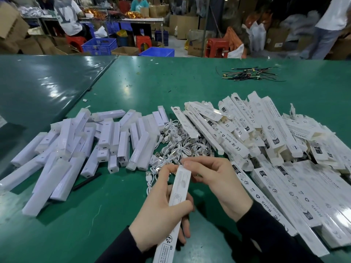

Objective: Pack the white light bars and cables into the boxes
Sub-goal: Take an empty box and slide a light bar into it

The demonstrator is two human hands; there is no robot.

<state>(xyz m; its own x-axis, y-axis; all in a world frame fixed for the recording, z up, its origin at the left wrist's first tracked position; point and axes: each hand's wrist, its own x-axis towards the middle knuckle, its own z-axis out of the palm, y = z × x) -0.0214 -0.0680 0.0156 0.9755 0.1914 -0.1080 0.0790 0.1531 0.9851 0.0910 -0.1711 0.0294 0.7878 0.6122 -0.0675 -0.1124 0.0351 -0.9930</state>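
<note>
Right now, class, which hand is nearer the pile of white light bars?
Left. The left hand, gripping the box, lies closer to the light bars; the right hand sits beyond it, toward the boxes.

A packing workshop or warehouse: a long green worktable (133, 88), stacked cardboard cartons (183, 25), blue plastic crates (99, 46), red stools (216, 47) and seated workers (69, 18) behind.

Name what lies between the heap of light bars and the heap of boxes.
In the head view, a tangle of white cables lies between the light bars and boxes.
</note>
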